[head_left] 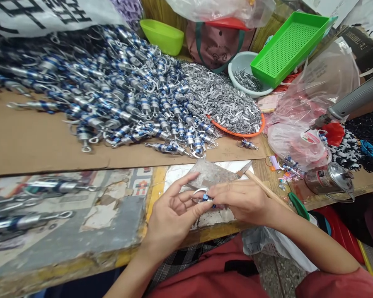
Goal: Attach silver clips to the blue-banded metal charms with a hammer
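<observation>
Between my two hands is a small blue and silver metal fitting (207,198) with a curved silver lever. My left hand (175,211) grips it from the left, thumb and fingers pinched on its body. From the right, my right hand (244,198) has its fingertips closed on the same fitting, hiding part of it. Just beyond the hands lies a flat grey metal block (209,171). A wooden-handled tool (264,186) rests partly behind my right hand.
A large heap of similar fittings (127,95) covers the cardboard. An orange-rimmed basket (251,133) holds small metal plates. Behind stand a pale bowl (236,62) and a green tray (292,45). A grey power screwdriver (354,99) juts in at right, above a metal cup (320,182).
</observation>
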### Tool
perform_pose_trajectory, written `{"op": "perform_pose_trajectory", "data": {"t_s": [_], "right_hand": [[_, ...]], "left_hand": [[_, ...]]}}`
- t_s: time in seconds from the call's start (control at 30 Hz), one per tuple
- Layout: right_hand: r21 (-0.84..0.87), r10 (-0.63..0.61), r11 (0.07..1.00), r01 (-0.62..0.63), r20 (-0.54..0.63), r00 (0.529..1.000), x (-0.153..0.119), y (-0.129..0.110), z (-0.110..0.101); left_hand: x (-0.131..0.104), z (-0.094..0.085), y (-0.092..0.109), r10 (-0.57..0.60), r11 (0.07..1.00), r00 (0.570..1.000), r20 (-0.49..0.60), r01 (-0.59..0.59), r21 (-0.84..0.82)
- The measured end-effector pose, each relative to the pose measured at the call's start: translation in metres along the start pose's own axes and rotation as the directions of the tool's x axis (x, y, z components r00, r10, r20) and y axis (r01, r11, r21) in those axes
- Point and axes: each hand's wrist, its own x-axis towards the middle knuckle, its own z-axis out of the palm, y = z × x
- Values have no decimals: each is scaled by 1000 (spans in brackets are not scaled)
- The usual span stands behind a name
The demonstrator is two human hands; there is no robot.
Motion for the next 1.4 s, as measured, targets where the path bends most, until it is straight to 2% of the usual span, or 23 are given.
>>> {"op": "perform_pose_trajectory", "data": {"t_s": [0.23, 0.3, 0.33, 0.4, 0.43, 0.5, 0.53, 0.57, 0.6, 0.63, 0.67, 0.73, 0.8, 0.83, 0.93, 1.07, 1.17, 1.23, 1.3, 1.33, 1.4], "right_hand": [[14, 106, 994, -107, 52, 993, -12, -6, -1], [-38, 193, 980, -193, -13, 981, -23, -5, -9], [-103, 272, 955, -279, -78, 959, -31, -4, -14], [-276, 467, 822, -498, -173, 867, -51, 2, -27], [-365, 566, 724, -585, -169, 807, -62, 5, -32], [-518, 726, 560, -647, -69, 684, -83, 11, -40], [-556, 774, 521, -648, -13, 634, -90, 12, -42], [-560, 797, 507, -655, 14, 604, -95, 12, -42], [-538, 801, 508, -673, 7, 599, -97, 11, -42], [-501, 787, 523, -690, -26, 616, -95, 8, -42], [-459, 754, 556, -693, -71, 653, -90, 3, -42], [-399, 643, 665, -632, -124, 755, -75, -10, -44], [-373, 528, 778, -505, -47, 848, -58, -25, -47], [-364, 477, 821, -439, 14, 879, -50, -31, -48], [-371, 372, 876, -308, 116, 921, -36, -44, -48], [-448, 402, 848, -284, 193, 895, -36, -45, -40], [-417, 401, 850, -322, 114, 909, -40, -46, -35], [-383, 422, 854, -353, 112, 900, -46, -45, -34], [-320, 484, 844, -431, 105, 869, -56, -40, -35], [-277, 522, 828, -488, 62, 851, -63, -35, -35], [-193, 628, 757, -624, -51, 777, -78, -21, -37]], "left_hand": [[-3, 4, 3, -3, 1000, 999, -49, 4, 20], [-2, 2, 1, 4, 999, 998, -67, -1, 33], [-1, 1, 0, 7, 999, 998, -69, -5, 34], [1, -2, -4, 13, 999, 998, -56, -12, 31], [2, -4, -6, 16, 999, 999, -43, -15, 29], [4, -6, -9, 19, 999, 1000, -21, -18, 31], [5, -7, -10, 20, 999, 1000, -20, -20, 32], [6, -8, -11, 22, 999, 1000, -22, -22, 34], [7, -9, -11, 24, 999, 999, -22, -24, 34], [7, -9, -12, 27, 999, 999, -23, -26, 33], [7, -9, -12, 30, 999, 999, -24, -29, 29], [7, -8, -11, 35, 999, 999, -24, -35, 23], [6, -8, -11, 35, 999, 999, -30, -34, 22], [5, -8, -11, 36, 999, 999, -38, -35, 26], [4, -7, -11, 42, 998, 998, -55, -40, 38], [5, -6, -11, 26, 999, 999, -44, -25, 24], [5, -6, -11, 26, 999, 997, -68, -24, 32], [5, -5, -10, 24, 999, 997, -75, -21, 36], [4, -5, -9, 16, 999, 997, -74, -13, 35], [4, -5, -8, 15, 999, 997, -74, -12, 43], [2, -5, -6, 31, 995, 997, -73, -24, 100]]}}
